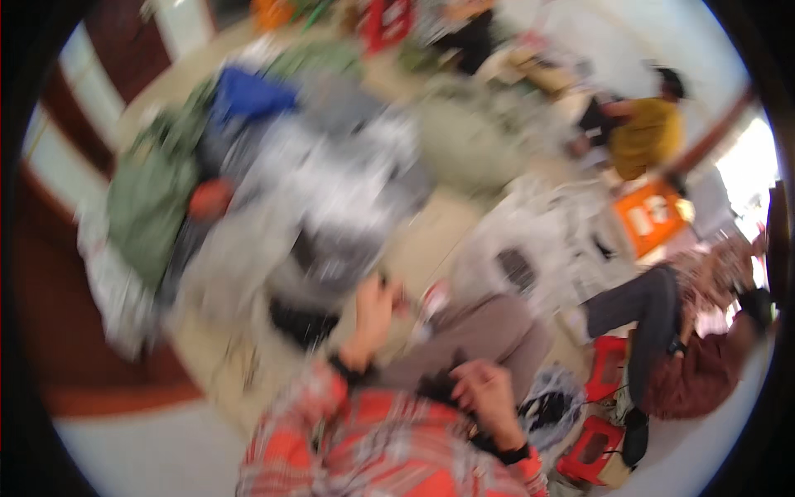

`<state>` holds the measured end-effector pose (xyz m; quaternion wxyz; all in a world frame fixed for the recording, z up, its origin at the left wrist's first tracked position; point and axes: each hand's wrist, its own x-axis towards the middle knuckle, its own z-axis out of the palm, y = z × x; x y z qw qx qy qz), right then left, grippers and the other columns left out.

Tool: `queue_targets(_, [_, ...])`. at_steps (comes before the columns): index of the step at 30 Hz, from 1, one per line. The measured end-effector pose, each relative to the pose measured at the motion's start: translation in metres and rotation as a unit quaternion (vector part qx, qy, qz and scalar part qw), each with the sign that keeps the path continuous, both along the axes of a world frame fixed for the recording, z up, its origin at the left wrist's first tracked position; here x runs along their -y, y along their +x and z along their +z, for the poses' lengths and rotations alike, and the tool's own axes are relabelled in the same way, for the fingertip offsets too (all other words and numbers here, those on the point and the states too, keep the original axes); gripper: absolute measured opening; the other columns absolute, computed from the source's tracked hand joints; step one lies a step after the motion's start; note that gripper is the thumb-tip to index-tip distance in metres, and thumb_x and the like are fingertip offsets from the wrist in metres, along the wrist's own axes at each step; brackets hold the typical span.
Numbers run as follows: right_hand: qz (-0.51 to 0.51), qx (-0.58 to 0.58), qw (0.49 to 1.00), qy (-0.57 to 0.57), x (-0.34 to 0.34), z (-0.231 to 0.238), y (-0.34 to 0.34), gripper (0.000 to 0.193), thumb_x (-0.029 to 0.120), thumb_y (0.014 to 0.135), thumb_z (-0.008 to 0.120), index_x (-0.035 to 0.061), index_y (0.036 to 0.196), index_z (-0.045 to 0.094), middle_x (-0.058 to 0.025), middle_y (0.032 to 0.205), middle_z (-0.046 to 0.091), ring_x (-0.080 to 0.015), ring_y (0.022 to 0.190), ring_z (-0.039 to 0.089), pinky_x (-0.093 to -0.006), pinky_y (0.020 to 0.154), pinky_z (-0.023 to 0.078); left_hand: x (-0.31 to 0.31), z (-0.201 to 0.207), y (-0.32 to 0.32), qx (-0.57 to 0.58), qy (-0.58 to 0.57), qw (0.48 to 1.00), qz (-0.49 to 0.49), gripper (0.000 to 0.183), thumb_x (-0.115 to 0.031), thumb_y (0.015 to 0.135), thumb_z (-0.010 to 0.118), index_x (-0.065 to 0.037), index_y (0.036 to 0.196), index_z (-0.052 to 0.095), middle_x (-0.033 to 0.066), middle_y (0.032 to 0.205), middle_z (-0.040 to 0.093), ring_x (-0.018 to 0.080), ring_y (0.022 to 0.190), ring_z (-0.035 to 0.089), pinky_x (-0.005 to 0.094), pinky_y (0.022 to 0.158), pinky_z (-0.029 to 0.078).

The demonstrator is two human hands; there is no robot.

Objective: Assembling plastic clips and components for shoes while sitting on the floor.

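Observation:
Motion blur softens the whole view. My left hand (374,313) is raised in front of my left knee, its fingers closed around something small and dark that I cannot make out. Low over my lap, my right hand (487,396) has its fingers bent together; what they hold is too smeared to name. Right beside those fingertips, a small black piece (439,386) lies against my brown trousers (489,331). Beyond my left hand is a black item (303,325) on the floor, next to clear plastic bags (236,273).
Grey and clear bags (348,174), a green sack (153,207) and a blue bag (248,98) form a heap ahead. White plastic bags (530,240) lie to the right. Red stools (607,369), an orange crate (650,217) and two seated people (696,377) are further right.

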<state>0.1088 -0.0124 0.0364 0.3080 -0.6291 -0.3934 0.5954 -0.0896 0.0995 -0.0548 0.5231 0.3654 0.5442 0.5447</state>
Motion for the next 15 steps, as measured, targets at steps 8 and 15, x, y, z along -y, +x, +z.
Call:
queue_targets(8, [-0.048,0.060,0.995,-0.069,0.004,-0.016,0.025,0.016,0.016,0.090,0.052,0.0011,0.089,0.058,-0.0022,0.062,0.057,-0.0053,0.047,0.047,-0.0182,0.043,0.036,0.090,-0.198,-0.201,0.024,-0.336,0.923,0.186,0.020,-0.019,0.080,0.063,-0.002,0.076,0.056,0.0073,0.065,0.057,0.0168,0.043,0.054,0.0279,0.037,0.047])
queue_targets(15, [-0.045,0.068,0.994,-0.070,0.006,-0.022,0.031,0.018,0.017,0.090,0.053,-0.0002,0.090,0.057,-0.0031,0.064,0.057,-0.0063,0.048,0.048,-0.0187,0.043,0.036,0.082,-0.240,-0.266,0.126,-0.260,0.897,0.334,0.020,-0.019,0.078,0.067,-0.002,0.082,0.056,0.0065,0.063,0.055,0.0159,0.047,0.054,0.0279,0.039,0.048])
